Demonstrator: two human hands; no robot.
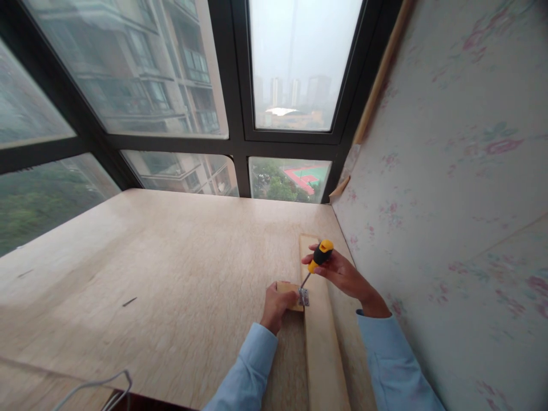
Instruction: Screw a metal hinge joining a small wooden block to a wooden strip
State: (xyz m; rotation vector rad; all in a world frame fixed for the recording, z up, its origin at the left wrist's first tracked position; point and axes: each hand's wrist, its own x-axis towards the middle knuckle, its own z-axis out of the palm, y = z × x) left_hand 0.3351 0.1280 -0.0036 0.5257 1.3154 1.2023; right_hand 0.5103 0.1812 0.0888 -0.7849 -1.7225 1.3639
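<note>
A yellow and black screwdriver (pixel 322 254) is in my right hand (pixel 338 273), tilted with its shaft running down to the left. Its tip meets a small metal hinge (pixel 303 297); whether a screw sits under the tip is too small to tell. The hinge lies where a short wooden block (pixel 289 288) meets a long wooden board (pixel 323 337). My left hand (pixel 278 301) is closed on the short block, its thumb close to the hinge. The long board lies flat, running from the near edge away toward the window.
The wide marbled sill (pixel 180 257) carries a thin dark sliver (pixel 129 301) on the left. A pale cable (pixel 98 381) loops at the lower left, by a dark gap. A floral-papered wall (pixel 445 228) rises close on the right. Black-framed windows (pixel 240 114) stand behind.
</note>
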